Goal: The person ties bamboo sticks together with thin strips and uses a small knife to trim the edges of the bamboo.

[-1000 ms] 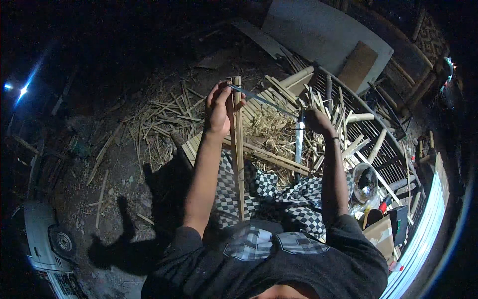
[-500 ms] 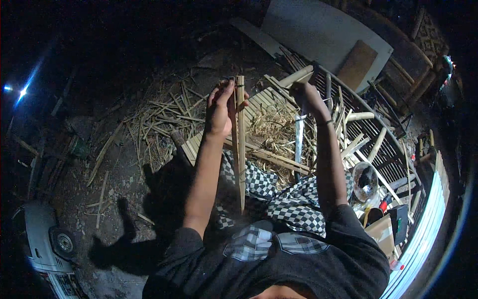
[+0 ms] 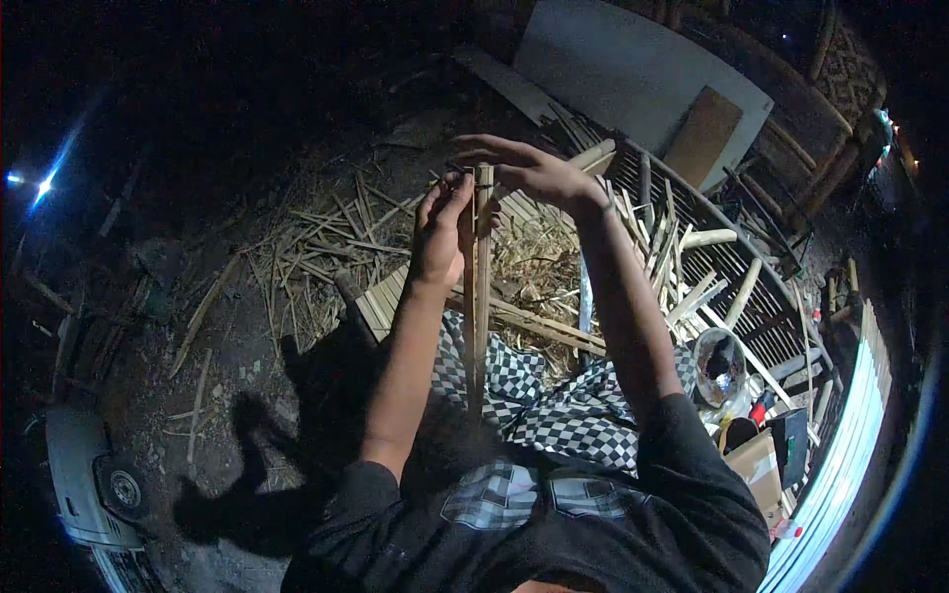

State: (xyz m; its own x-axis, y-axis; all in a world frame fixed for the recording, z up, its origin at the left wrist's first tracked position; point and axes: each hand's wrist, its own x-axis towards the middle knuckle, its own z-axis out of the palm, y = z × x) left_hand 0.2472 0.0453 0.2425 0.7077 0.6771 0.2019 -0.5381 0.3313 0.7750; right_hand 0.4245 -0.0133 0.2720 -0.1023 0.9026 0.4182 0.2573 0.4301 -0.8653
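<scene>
My left hand (image 3: 443,232) is wrapped round an upright bundle of long, flat bamboo strips (image 3: 481,287). A thin dark band circles the bundle near its top, and the lower end comes down in front of my lap. My right hand (image 3: 544,180) reaches across at the top of the bundle with its fingers stretched out and nothing seen in them; whether the palm touches the strip ends cannot be told. Below my right wrist stands a narrow, pale, blade-like piece (image 3: 585,296), partly hidden by the forearm.
Straw-like shavings (image 3: 539,262) lie before me on a slatted bamboo surface (image 3: 381,301). Loose bamboo sticks (image 3: 326,237) litter the ground to the left. At right are a clear bowl-like container (image 3: 720,371), a cardboard box (image 3: 756,465) and a slatted bamboo frame (image 3: 766,306). A grey board (image 3: 633,84) leans behind.
My right hand has swung left, from beside the bundle to over its top, and its fingers have straightened. The left hand and bundle have dropped slightly.
</scene>
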